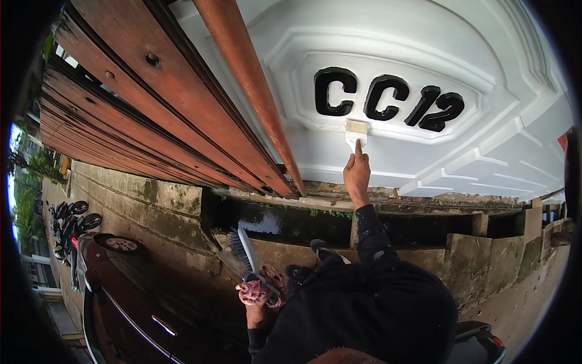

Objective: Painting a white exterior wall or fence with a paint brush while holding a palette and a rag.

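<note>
My right hand (357, 176) is stretched forward with the index finger laid along a flat paintbrush (355, 138). The paintbrush is white with pale bristles, which meet the lower border of a white moulded wall panel (418, 155). Just above the bristles stand raised black characters (386, 97) on the panel. Low and to the left, my left hand (257, 312) is closed round a crumpled pink cloth (252, 292) and a scrub brush (245, 249) with a grey handle and dark bristles. The cloth hides part of the brush's handle and some of my fingers.
A reddish-brown slatted fence (163, 79) and an orange-brown post (248, 73) border the panel on the left. Below the wall runs a ditch with dark water (267, 221) and a concrete edge (418, 252). A dark car (139, 291) and motorcycles (71, 221) stand at left.
</note>
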Demonstrator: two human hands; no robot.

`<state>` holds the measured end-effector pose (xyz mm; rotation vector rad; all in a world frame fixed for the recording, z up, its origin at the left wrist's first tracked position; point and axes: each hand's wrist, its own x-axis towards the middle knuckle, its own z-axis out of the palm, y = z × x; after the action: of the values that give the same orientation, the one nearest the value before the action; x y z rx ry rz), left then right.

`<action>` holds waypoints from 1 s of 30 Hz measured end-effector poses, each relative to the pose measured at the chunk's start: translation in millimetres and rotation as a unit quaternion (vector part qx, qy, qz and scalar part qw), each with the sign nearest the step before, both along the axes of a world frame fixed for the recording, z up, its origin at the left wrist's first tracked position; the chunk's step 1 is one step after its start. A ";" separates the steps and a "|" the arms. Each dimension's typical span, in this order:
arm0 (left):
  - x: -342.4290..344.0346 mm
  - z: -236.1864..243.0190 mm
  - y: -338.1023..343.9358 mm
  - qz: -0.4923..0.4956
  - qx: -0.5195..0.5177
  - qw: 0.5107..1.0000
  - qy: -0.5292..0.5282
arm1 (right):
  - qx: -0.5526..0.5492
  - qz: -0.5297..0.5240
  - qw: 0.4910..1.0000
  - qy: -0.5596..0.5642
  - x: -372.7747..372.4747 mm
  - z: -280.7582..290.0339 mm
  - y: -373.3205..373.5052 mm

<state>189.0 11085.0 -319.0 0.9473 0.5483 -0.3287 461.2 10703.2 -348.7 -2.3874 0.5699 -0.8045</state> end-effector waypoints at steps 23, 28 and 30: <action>-14.4 1.6 -0.6 0.007 0.006 1.000 -0.018 | -0.063 0.018 0.996 0.061 10.1 -0.7 9.3; -14.2 7.8 -8.2 0.027 -0.002 1.000 -0.013 | -0.112 0.030 0.991 0.069 21.1 -52.6 -0.7; -19.8 -23.5 6.2 -0.004 -0.019 1.000 -0.023 | -0.099 0.049 0.990 0.086 1.5 -58.4 10.1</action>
<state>169.2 11091.2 -342.4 0.9193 0.4943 -0.3227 462.8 10713.3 -407.1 -2.6629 0.4538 -0.6412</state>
